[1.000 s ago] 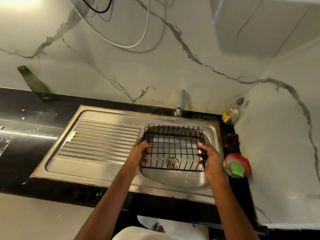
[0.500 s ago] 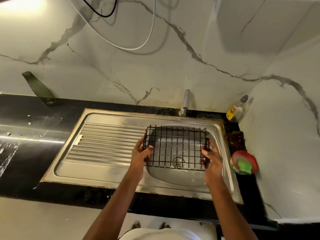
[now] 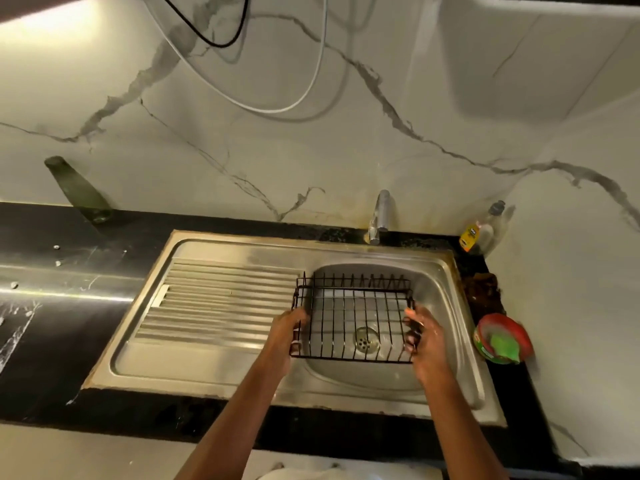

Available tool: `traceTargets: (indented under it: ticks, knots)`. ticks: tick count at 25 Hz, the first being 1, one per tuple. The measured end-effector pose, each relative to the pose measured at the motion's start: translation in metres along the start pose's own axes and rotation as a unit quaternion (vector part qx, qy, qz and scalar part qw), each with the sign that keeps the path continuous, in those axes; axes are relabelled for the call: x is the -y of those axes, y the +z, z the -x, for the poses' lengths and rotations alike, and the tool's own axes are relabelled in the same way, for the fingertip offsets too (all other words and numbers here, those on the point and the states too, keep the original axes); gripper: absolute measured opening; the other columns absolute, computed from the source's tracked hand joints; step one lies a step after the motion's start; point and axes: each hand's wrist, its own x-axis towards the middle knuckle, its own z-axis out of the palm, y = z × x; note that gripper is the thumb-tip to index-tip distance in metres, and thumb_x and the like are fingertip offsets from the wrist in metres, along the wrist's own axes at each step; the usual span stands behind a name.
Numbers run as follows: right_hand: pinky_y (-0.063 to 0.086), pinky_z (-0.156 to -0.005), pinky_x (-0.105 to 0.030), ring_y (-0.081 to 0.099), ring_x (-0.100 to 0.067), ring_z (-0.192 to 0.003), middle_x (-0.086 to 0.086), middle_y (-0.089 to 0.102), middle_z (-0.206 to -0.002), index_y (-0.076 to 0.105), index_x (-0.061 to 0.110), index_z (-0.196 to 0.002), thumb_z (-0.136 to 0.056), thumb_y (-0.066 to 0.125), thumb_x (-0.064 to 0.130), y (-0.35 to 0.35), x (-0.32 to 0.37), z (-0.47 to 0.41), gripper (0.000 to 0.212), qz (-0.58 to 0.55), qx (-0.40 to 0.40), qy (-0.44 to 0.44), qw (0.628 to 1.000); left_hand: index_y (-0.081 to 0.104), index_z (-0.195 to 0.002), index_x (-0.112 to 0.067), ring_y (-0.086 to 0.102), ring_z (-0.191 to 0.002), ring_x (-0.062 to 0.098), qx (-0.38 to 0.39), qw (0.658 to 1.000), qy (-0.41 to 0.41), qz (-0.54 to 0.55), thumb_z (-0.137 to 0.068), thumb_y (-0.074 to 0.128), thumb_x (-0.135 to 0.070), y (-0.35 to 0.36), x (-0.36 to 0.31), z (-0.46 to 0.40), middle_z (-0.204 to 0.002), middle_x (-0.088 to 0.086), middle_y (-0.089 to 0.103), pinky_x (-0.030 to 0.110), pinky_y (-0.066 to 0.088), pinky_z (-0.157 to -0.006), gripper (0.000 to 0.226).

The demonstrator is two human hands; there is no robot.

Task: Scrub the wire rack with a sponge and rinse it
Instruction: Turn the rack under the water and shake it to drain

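Judging by how things lie, the task looks barely begun: the black wire rack (image 3: 353, 323) is held over the basin of the steel sink (image 3: 221, 368), right of centre in the frame, with no sponge in either hand and no water visibly running from the tap (image 3: 380, 216) above it, so scrubbing and rinsing both appear to be left. The left hand (image 3: 285, 336) grasps the rack's left edge, fingers curled round the wire, and the right hand (image 3: 424, 336) grasps the right edge the same way; the rack sits roughly level, its upright prongs along the far side, the drain (image 3: 365, 339) showing through its bars. A green sponge (image 3: 500, 342) lies in a red and green dish (image 3: 485, 337) at the right of the frame, apart from the rack, and I judge it the next thing to fetch. Across the scene from the left: a black countertop (image 3: 52, 323) with pale specks and streaks, a dark green bracket-like piece (image 3: 76, 188) leaning at the wall in the mid left, then the sink's ribbed draining board (image 3: 214, 299), the basin, and at the far right a small bottle with a yellow label (image 3: 483, 230) in the corner, with a brown clump (image 3: 481, 289) just below it that I cannot identify. Behind runs a white marble-look wall with grey veins, with black and white cables (image 3: 301, 95) looping down in the upper middle.
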Motion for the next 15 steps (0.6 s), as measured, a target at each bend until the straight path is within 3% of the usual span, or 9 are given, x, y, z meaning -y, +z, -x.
traceTargets:
  ticks: [1,3,4,6,8,10,11,13,15]
  knots:
    - [0.035,-0.042,-0.021,0.045,-0.007,-0.053,0.004,0.057,-0.082,0.073,0.027,-0.103,-0.071,0.074,0.024,-0.001,0.003,0.000,0.032,-0.033,0.016,-0.029,0.999,0.066,-0.097,-0.016,0.054,-0.049,0.002,0.018,0.999,0.045,0.018,-0.082,0.065,-0.021,-0.003,0.001,0.000,-0.066,-0.008,0.061,0.017,0.040,-0.043,0.016]
    - [0.034,-0.047,-0.022,0.045,-0.010,-0.054,0.000,0.056,-0.081,0.071,0.026,-0.107,-0.070,0.072,0.024,0.002,0.006,-0.003,0.037,-0.042,0.016,-0.013,0.999,0.068,-0.104,-0.017,0.056,-0.059,0.007,0.021,0.998,0.048,0.025,-0.080,0.069,-0.020,-0.006,-0.005,-0.009,-0.070,-0.007,0.064,0.019,0.041,-0.045,0.024]
    - [0.031,-0.045,-0.021,0.042,-0.010,-0.051,-0.002,0.054,-0.078,0.071,0.026,-0.098,-0.068,0.074,0.029,0.005,0.004,-0.002,0.031,-0.024,0.009,0.021,0.999,0.067,-0.095,-0.017,0.053,-0.058,0.009,0.023,1.000,0.011,0.005,-0.085,0.069,-0.022,-0.001,-0.010,-0.007,-0.067,-0.006,0.062,0.019,0.040,-0.043,0.011]
    - [0.029,-0.040,-0.019,0.038,-0.010,-0.047,-0.002,0.053,-0.072,0.068,0.025,-0.089,-0.063,0.078,0.041,0.005,-0.005,-0.003,0.031,0.030,-0.018,0.040,0.999,0.061,-0.078,-0.018,0.045,-0.048,0.008,0.034,0.998,-0.049,-0.026,-0.090,0.065,-0.026,0.003,-0.018,-0.003,-0.061,-0.005,0.055,0.016,0.035,-0.037,0.015]
    - [0.039,-0.044,-0.021,0.049,-0.010,-0.054,-0.001,0.060,-0.080,0.069,0.020,-0.110,-0.072,0.071,0.031,-0.001,-0.007,-0.001,0.039,-0.054,0.004,-0.052,0.997,0.068,-0.089,-0.018,0.050,-0.051,0.007,0.037,0.998,0.049,-0.013,-0.075,0.068,-0.025,-0.005,-0.020,-0.009,-0.067,-0.005,0.060,0.019,0.039,-0.042,0.016]
    - [0.044,-0.051,-0.022,0.058,-0.010,-0.065,-0.002,0.065,-0.093,0.065,0.015,-0.123,-0.074,0.062,0.021,-0.002,-0.003,-0.001,0.050,-0.100,0.033,-0.084,0.991,0.070,-0.110,-0.015,0.061,-0.064,0.008,0.066,0.992,0.111,0.001,-0.071,0.069,-0.022,-0.009,-0.022,-0.011,-0.077,-0.004,0.068,0.019,0.048,-0.052,0.039]
    - [0.042,-0.049,-0.022,0.056,-0.011,-0.061,-0.004,0.064,-0.091,0.067,0.014,-0.114,-0.071,0.065,0.024,0.001,-0.004,-0.002,0.044,-0.079,0.031,-0.058,0.995,0.069,-0.110,-0.012,0.063,-0.064,0.008,0.059,0.995,0.084,-0.012,-0.077,0.071,-0.022,-0.006,-0.024,-0.014,-0.079,-0.002,0.069,0.020,0.049,-0.053,0.034]
    - [0.034,-0.041,-0.020,0.047,-0.013,-0.050,-0.007,0.057,-0.078,0.068,0.019,-0.087,-0.069,0.072,0.038,0.009,-0.007,0.000,0.026,0.001,0.000,0.015,1.000,0.067,-0.092,-0.009,0.059,-0.057,0.011,0.035,0.999,-0.007,0.000,-0.091,0.066,-0.022,0.003,-0.022,-0.004,-0.068,0.000,0.066,0.023,0.046,-0.049,0.013]
    - [0.041,-0.047,-0.024,0.054,-0.017,-0.057,-0.010,0.062,-0.083,0.070,0.020,-0.089,-0.078,0.067,0.038,0.004,-0.018,-0.001,0.021,-0.016,-0.032,-0.040,0.999,0.066,-0.091,-0.015,0.053,-0.059,0.010,0.004,1.000,0.027,0.002,-0.090,0.067,-0.017,-0.003,-0.015,-0.006,-0.064,-0.007,0.060,0.024,0.041,-0.052,0.003]
